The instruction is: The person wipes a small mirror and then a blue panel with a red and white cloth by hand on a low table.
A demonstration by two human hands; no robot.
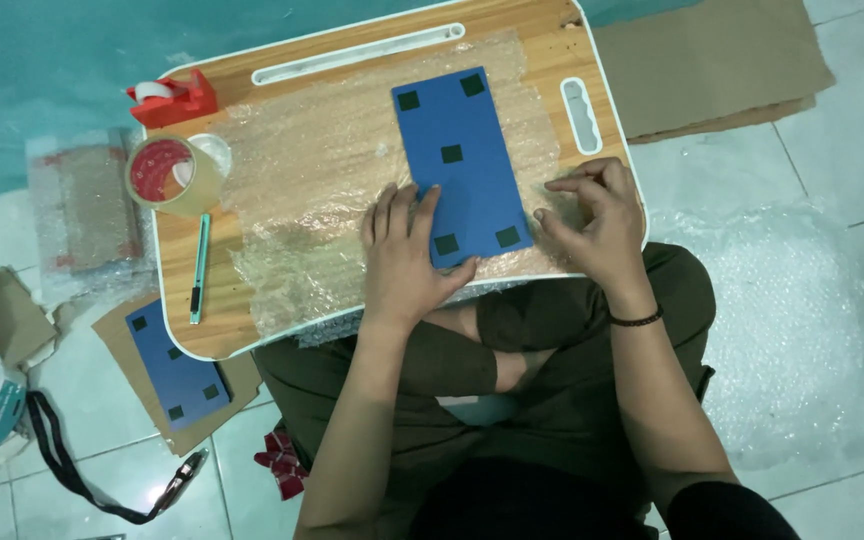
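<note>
**Blue board on bubble wrap, lap table**

Blue board [460,165] with five dark square pads, lying flat on a bubble wrap sheet [322,170] spread over the wooden lap table [220,325]. Left hand [402,262], fingers flat and together, presses its near corner to keep it from sliding. Right hand [597,222], fingertips pinched narrow, grips the wrap's edge just beside the board. Tape roll [164,172], red tape dispenser [174,98] and green box cutter [198,268] sit at the left, within reach.

Looking like a home floor being used for packing: sitting cross-legged on pale floor tiles [832,170] at a low lap desk [282,100], with bubble wrap [802,310], cardboard [712,60], tape roll [167,172] and cutter knife [198,268] lying around.
</note>
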